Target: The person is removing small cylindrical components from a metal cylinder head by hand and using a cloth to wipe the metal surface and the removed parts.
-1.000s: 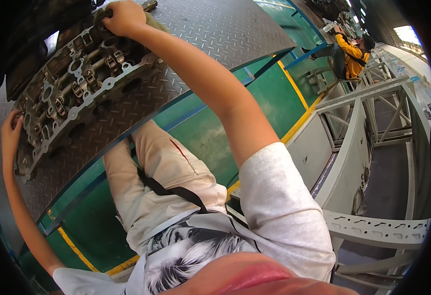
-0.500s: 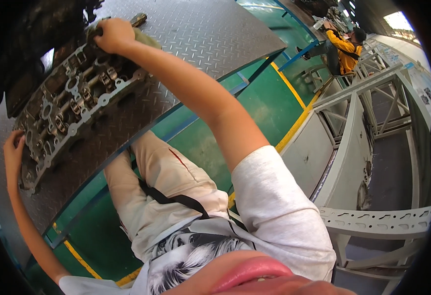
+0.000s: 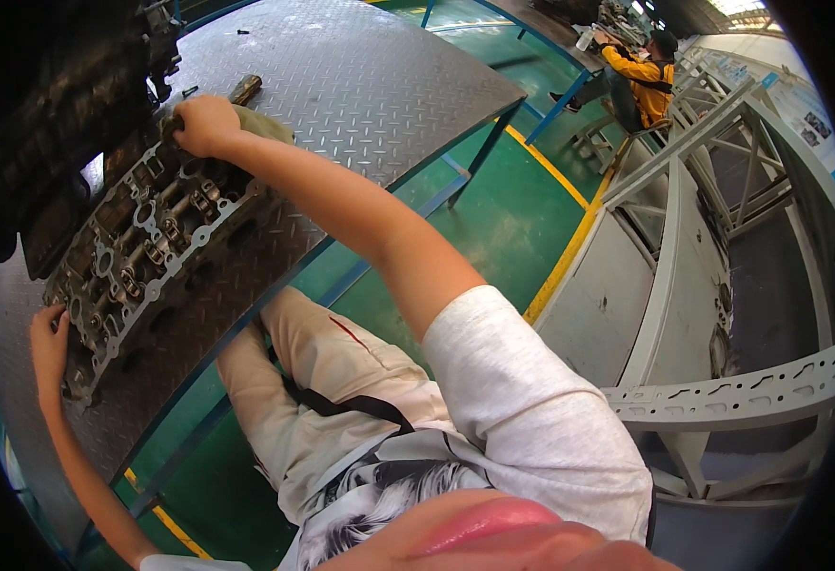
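A long metal cylinder head (image 3: 165, 249), its camshaft-side parts exposed, lies on a steel tread-plate table. My left hand (image 3: 49, 335) is at its near left end, with thumb and fingers curled against the edge. My right hand (image 3: 206, 126) is closed at the far right end, on top of an olive-green cloth (image 3: 267, 127) that bunches out beside the wrist. The right fingertips are partly hidden, so how much of the metal they touch is unclear.
A large dark engine assembly (image 3: 75, 95) stands at the upper left, close to the cylinder head. A metal cylindrical piece (image 3: 245, 90) lies on the table (image 3: 370, 86) beyond the cloth. Grey metal frames (image 3: 665, 276) stand at right; a person in yellow (image 3: 644, 86) sits farther back.
The whole view has shifted, so the table and cylinder head appear slightly lower. Both hands keep about the same places on the cylinder head.
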`<action>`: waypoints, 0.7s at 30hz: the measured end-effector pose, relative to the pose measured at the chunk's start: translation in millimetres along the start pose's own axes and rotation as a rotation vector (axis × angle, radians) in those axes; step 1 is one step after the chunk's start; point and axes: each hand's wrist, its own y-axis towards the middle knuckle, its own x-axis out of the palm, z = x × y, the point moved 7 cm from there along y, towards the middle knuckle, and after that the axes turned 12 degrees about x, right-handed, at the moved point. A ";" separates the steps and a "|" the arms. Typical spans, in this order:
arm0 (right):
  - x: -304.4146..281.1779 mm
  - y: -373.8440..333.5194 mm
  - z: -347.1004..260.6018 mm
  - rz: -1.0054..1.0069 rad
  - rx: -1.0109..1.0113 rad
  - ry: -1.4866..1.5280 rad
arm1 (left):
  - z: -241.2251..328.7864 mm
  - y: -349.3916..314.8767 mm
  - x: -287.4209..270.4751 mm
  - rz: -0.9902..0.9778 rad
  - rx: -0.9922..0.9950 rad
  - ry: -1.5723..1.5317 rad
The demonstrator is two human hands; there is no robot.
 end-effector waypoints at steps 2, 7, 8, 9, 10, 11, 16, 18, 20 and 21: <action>1.0 -0.5 -0.9 -0.019 0.001 -0.004 | 6.7 -0.6 -3.1 0.016 0.040 0.054; 2.9 0.6 -0.8 -0.006 -0.002 -0.072 | 12.8 0.1 0.9 -0.042 -0.017 0.028; 4.6 0.6 -0.3 -0.018 -0.005 -0.065 | 16.4 0.0 1.1 -0.037 0.014 0.051; 4.3 0.5 0.7 -0.008 0.000 -0.033 | 19.7 -0.4 1.3 -0.029 0.046 0.070; 3.8 0.4 0.8 0.011 0.002 0.000 | 19.8 -2.1 2.4 -0.033 0.034 0.077; 5.4 0.6 0.8 0.000 0.002 0.006 | 20.7 -2.6 1.0 0.006 0.042 0.036; 4.2 0.3 1.3 -0.007 0.024 -0.039 | 19.6 -5.3 2.2 -0.003 -0.019 -0.110; 2.0 -0.3 -1.1 -0.026 0.026 -0.034 | 31.7 -3.2 -3.5 0.039 0.081 -0.067; -2.0 -1.7 -3.4 -0.021 0.017 -0.063 | 36.8 -2.2 -3.0 0.007 0.039 -0.032; -3.6 -2.1 -2.7 -0.029 0.027 -0.068 | 40.8 -1.4 -4.9 0.040 0.036 -0.013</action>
